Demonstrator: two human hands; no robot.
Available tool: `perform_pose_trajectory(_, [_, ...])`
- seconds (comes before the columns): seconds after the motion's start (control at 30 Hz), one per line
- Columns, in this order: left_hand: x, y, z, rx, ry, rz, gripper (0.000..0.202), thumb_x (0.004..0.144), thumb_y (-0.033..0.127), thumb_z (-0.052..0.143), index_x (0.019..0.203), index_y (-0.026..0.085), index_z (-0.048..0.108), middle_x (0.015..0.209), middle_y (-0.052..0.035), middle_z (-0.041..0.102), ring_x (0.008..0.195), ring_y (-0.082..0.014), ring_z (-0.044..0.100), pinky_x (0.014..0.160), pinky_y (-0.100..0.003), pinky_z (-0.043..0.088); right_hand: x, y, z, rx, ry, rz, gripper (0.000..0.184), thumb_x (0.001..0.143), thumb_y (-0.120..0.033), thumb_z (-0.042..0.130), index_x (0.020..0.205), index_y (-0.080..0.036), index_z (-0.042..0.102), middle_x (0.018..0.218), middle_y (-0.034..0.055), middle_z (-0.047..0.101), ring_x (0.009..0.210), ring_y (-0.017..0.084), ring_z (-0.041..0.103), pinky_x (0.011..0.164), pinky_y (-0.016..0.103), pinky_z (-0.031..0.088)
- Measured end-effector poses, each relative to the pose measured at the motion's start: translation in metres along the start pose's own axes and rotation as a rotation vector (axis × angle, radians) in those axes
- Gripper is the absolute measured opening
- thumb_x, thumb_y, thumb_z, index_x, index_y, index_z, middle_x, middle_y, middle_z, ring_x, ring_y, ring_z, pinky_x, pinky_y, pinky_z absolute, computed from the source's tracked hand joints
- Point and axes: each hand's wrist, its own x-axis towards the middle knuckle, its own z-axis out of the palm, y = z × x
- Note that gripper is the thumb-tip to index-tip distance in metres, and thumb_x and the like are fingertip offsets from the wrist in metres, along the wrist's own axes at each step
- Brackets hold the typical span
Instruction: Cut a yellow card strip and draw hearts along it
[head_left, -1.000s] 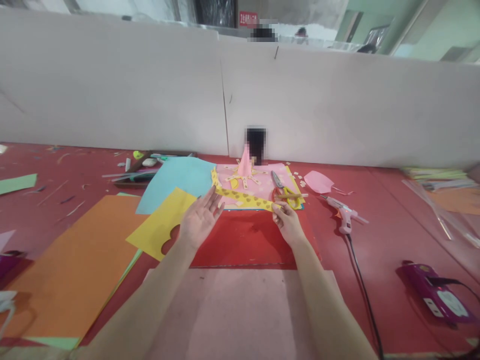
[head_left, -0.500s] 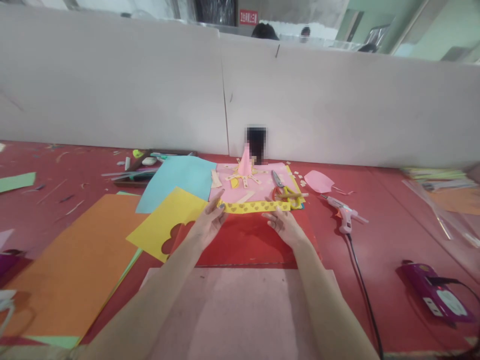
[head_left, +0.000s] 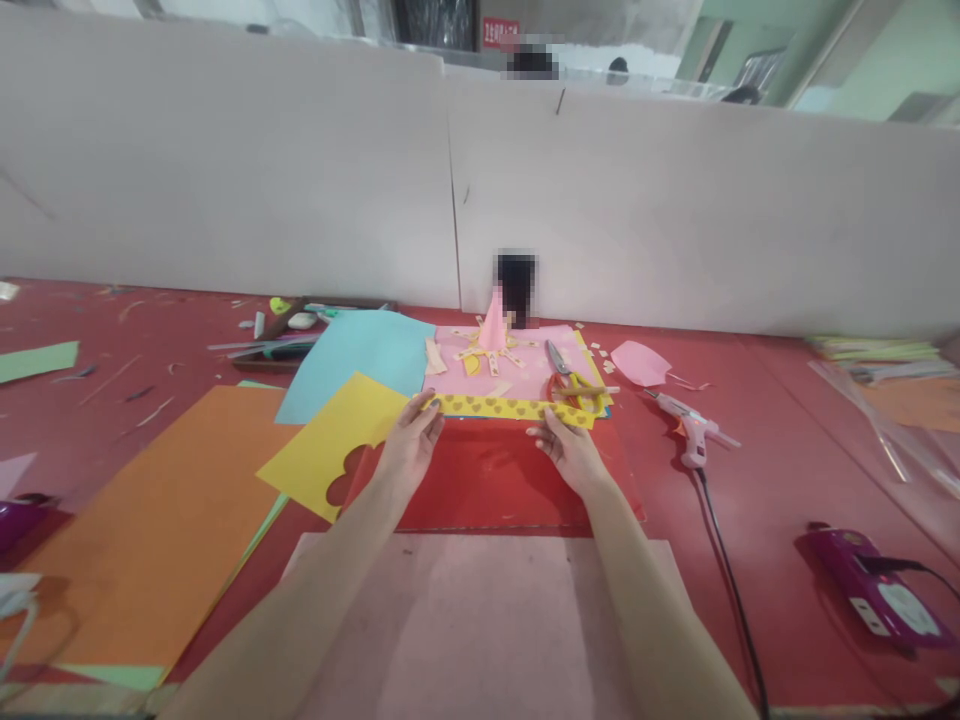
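Note:
A long yellow paper strip (head_left: 491, 407) with brown hearts stretches between my two hands above a red sheet (head_left: 491, 480). My left hand (head_left: 414, 440) pinches its left end between thumb and fingers. Near the other end, my right hand (head_left: 566, 450) grips the strip, and a short tail sticks out past the fingers. Just behind, a pink paper cone (head_left: 494, 325) stands upright amid yellow strips spread like rays on a pink sheet (head_left: 525, 350). Scissors (head_left: 559, 360) with red and yellow handles lie close to the strip's right end.
A pink glue gun (head_left: 690, 425) lies at right, its cable running forward past a purple power box (head_left: 874, 590). Blue (head_left: 360, 360), yellow (head_left: 322, 440) and orange paper (head_left: 142, 510) cover the left side. A white partition (head_left: 225, 170) borders the table's back.
My left hand has shifted slightly left with its end of the strip. The right hand now holds the strip further in, and its right end tilts down.

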Motion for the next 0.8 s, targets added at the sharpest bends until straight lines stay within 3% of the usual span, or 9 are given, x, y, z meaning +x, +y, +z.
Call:
perform_pose_trajectory(0.27, [0.0039, 0.0062, -0.0038, -0.047, 0.028, 0.064, 0.046, 0.069, 0.001, 0.061, 0.107, 0.026, 0.059, 0.061, 0.008, 0.062, 0.064, -0.0039, 0.061, 0.07, -0.013, 0.049, 0.004, -0.0007, -0.0013, 0.062, 0.093, -0.095, 0.02, 0.056, -0.026, 0.078, 0.065, -0.016, 0.065, 0.052, -0.0038, 0.061, 0.048, 0.007, 0.061, 0.041, 0.012, 0.048])
perform_pose_trajectory(0.57, [0.007, 0.0023, -0.0038, -0.115, 0.09, 0.032, 0.015, 0.064, 0.005, 0.068, 0.064, 0.017, 0.058, 0.063, 0.0045, 0.064, 0.059, -0.005, 0.061, 0.061, -0.014, 0.048, 0.0058, -0.0019, -0.0024, 0.19, 0.154, -0.146, 0.02, 0.053, -0.019, 0.08, 0.06, -0.015, 0.061, 0.051, -0.0058, 0.059, 0.048, 0.004, 0.057, 0.04, 0.01, 0.045])
perform_pose_trajectory(0.8, [0.0069, 0.0054, -0.0013, -0.155, 0.112, -0.022, 0.003, 0.077, 0.018, 0.059, 0.076, 0.018, 0.062, 0.068, 0.0009, 0.065, 0.061, -0.0075, 0.062, 0.056, -0.016, 0.048, 0.0084, -0.0027, -0.0091, 0.284, 0.189, -0.135, 0.017, 0.059, -0.019, 0.077, 0.066, -0.016, 0.062, 0.058, -0.0046, 0.064, 0.053, 0.004, 0.06, 0.043, 0.01, 0.047])
